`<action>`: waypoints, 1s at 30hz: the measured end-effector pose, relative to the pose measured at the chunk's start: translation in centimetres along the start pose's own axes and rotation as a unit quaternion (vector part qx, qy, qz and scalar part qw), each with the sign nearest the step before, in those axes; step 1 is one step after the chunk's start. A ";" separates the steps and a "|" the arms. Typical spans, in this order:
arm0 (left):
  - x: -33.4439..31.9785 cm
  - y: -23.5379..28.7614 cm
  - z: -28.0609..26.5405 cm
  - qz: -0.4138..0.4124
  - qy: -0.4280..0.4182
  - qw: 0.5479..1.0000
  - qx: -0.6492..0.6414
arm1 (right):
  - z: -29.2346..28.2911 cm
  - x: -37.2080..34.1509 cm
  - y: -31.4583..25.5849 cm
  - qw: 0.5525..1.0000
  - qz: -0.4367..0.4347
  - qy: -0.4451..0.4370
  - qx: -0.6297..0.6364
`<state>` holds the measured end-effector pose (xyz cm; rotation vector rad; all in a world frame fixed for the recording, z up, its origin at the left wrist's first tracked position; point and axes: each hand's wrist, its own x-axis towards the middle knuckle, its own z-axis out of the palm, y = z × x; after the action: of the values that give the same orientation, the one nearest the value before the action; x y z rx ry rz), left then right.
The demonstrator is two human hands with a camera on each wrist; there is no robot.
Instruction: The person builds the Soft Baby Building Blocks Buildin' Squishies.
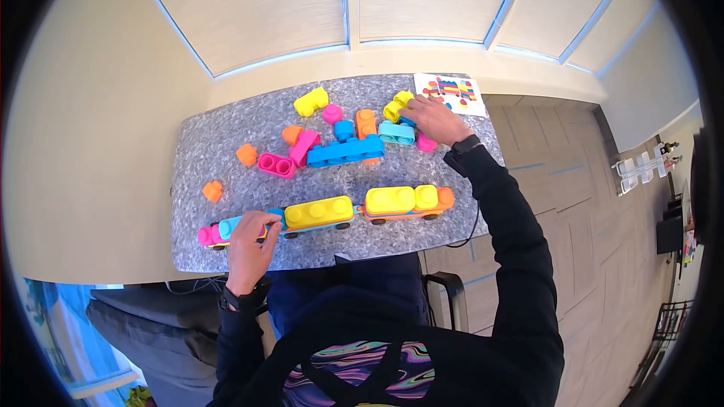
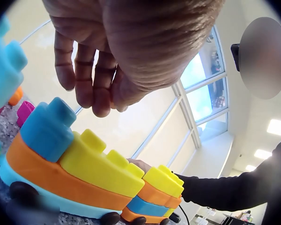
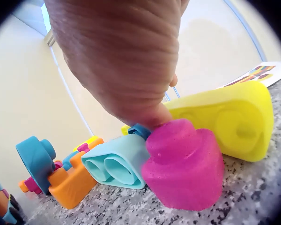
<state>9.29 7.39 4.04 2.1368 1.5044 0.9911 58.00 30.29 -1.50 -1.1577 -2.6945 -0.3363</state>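
Observation:
My left hand (image 1: 250, 250) hovers over the left part of a toy train on wheels, fingers loosely bent. Between those fingers and the blue block (image 2: 49, 129) on one wagon there is a gap in the left wrist view. Long yellow blocks (image 1: 318, 212) top the wagons. My right hand (image 1: 436, 119) reaches down among loose blocks at the back right. Its thumb comes down at a dark blue block (image 3: 139, 131), behind a pink block (image 3: 185, 168) and beside a yellow block (image 3: 243, 124). The other right fingers are mostly hidden, so I cannot tell whether they grip.
A light blue block (image 1: 396, 133), a long blue block (image 1: 345, 151), and several pink and orange blocks lie across the speckled table (image 1: 226, 136). A printed picture sheet (image 1: 452, 94) lies at the back right corner. A black cable (image 1: 469, 234) hangs over the right edge.

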 end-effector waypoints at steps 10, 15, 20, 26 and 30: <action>0.1 -0.3 -0.1 0.000 0.007 1.000 -0.011 | -0.4 -0.5 0.1 1.000 0.003 -0.009 0.010; 0.6 0.8 -0.1 0.017 0.001 1.000 -0.011 | -0.1 0.5 0.0 1.000 0.014 -0.027 0.001; 1.2 1.6 -1.8 0.034 0.004 0.999 0.011 | -0.7 0.5 0.5 1.000 -0.002 -0.019 -0.009; 2.3 2.8 -3.7 0.031 -0.004 0.999 0.021 | -4.6 -2.3 -0.4 0.976 0.073 0.078 0.192; 4.3 3.7 -5.3 0.078 -0.002 0.996 0.053 | -9.2 -5.5 -2.5 0.953 0.147 0.076 0.253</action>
<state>8.81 9.32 11.53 2.3599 1.4364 0.9780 60.71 22.24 5.55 -1.2711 -2.2323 0.2860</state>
